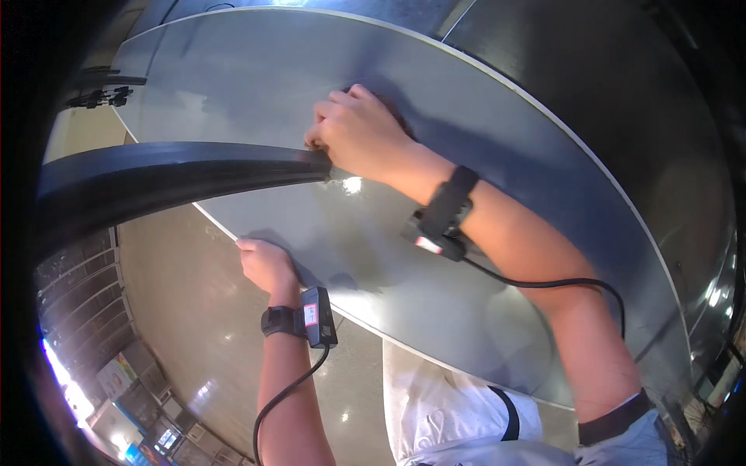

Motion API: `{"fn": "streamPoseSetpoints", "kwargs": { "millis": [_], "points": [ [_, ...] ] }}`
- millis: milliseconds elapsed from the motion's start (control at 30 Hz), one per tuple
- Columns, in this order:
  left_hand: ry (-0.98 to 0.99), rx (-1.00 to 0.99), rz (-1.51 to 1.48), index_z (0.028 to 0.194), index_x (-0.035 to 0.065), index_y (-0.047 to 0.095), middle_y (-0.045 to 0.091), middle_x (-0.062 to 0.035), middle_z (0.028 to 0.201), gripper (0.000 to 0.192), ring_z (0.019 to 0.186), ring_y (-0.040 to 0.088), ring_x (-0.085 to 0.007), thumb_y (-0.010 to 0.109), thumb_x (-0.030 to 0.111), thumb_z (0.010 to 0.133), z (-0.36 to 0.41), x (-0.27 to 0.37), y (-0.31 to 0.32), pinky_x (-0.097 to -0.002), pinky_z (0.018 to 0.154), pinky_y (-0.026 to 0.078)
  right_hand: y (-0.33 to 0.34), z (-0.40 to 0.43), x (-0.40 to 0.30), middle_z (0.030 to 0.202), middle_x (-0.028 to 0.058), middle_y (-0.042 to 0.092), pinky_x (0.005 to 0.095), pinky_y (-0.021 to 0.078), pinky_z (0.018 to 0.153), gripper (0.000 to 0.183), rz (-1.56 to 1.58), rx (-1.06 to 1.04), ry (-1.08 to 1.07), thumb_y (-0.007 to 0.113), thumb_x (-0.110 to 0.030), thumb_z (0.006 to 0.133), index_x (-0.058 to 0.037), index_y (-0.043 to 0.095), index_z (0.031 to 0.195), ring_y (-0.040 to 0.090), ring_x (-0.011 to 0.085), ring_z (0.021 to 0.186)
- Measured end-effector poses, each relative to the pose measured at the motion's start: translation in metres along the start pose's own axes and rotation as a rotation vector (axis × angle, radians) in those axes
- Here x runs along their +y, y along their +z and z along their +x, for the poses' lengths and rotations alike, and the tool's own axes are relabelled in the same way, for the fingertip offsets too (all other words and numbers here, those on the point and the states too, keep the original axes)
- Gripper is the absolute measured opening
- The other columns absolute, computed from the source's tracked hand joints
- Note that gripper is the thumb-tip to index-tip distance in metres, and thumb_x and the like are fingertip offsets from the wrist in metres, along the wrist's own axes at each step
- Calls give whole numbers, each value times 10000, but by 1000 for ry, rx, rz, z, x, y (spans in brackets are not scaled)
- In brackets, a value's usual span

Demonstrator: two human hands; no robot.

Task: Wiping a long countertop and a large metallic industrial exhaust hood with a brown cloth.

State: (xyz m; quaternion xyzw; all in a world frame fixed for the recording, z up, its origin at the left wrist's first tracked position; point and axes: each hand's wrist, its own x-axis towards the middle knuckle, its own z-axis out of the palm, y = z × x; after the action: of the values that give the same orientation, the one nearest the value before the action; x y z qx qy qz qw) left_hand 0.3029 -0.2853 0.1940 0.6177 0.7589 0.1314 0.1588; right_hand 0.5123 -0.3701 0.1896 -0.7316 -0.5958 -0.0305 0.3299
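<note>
My right hand [361,131] is bent over a dark reddish-brown object [401,116] on the grey tabletop [373,233]. The hand hides most of that object, so its kind cannot be told. A long black bar [192,172] reaches in from the left, and its end lies close to the fingers; whether they touch cannot be told. My left hand [265,265] rests at the table's near edge, fingers curled over the rim. Each wrist wears a strapped black device with a cable.
The table's pale edge [221,224] curves around the grey top. Dark clips or connectors [102,98] show at the far left. Glossy floor [192,326] lies below the near edge. A dark shiny surface [583,64] is beyond the far edge.
</note>
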Motion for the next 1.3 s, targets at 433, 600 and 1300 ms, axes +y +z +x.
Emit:
{"fn": "streamPoseSetpoints", "kwargs": {
  "millis": [433,600,1300],
  "points": [
    [37,7,4,1067,-95,588,603,-282,1096,590,1024,555,-456,221,358,977,6,-1,-5,-490,902,429,3,2,-7,779,-13,560,322,379,768,153,62,28,9,618,-84,734,-174,715,811,534,170,849],
    [17,30,-36,1069,-94,581,607,-279,1086,587,1020,556,-455,220,358,978,-1,0,-4,-490,899,430,-6,-21,-5,826,4,571,338,379,820,163,51,-17,-12,602,-83,723,-172,714,801,535,183,915],
    [75,1,-2,1025,-115,577,606,-299,1053,569,989,555,-473,229,333,982,0,1,-6,-504,876,426,-4,-14,-9,828,-9,576,330,390,789,147,-22,29,-16,587,-86,746,-161,698,808,541,177,886]
  ]
}}
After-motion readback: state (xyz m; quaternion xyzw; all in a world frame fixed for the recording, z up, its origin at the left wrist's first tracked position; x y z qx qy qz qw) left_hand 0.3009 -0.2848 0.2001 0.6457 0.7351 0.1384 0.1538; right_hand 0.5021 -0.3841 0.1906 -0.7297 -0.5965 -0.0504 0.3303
